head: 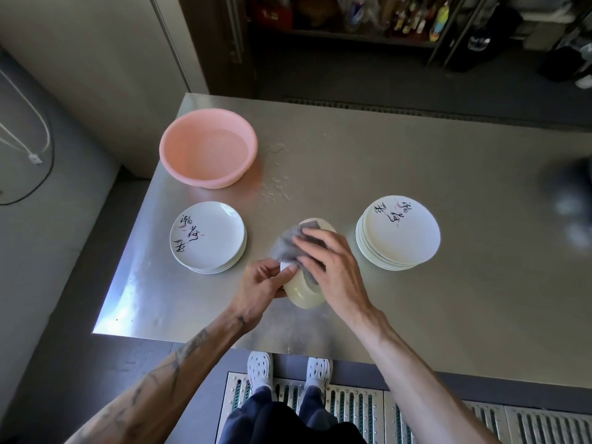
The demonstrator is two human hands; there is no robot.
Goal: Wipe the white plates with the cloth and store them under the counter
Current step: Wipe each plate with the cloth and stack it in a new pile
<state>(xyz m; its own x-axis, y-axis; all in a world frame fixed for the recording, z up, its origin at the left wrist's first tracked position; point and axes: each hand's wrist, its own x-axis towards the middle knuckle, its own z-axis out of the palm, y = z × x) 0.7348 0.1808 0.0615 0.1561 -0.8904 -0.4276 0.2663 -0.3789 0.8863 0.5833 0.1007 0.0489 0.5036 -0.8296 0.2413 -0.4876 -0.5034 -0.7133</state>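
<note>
A white plate [302, 293] is held tilted above the steel counter, its underside toward me. My left hand [264, 283] grips its near-left rim, thumb on top. My right hand [330, 264] presses a grey cloth [286, 243] against the plate's face, fingers spread over the cloth. A low stack of white plates with black brush writing [208, 238] lies to the left. A taller stack of the same plates [398, 233] stands to the right. Most of the held plate's face is hidden by the cloth and my right hand.
A pink plastic basin [208, 152] holding water sits at the back left of the counter [416, 161]. Water drops lie between basin and plates. The counter's front edge is near my feet, above a metal floor grate [368, 408]. Shelves with bottles stand beyond.
</note>
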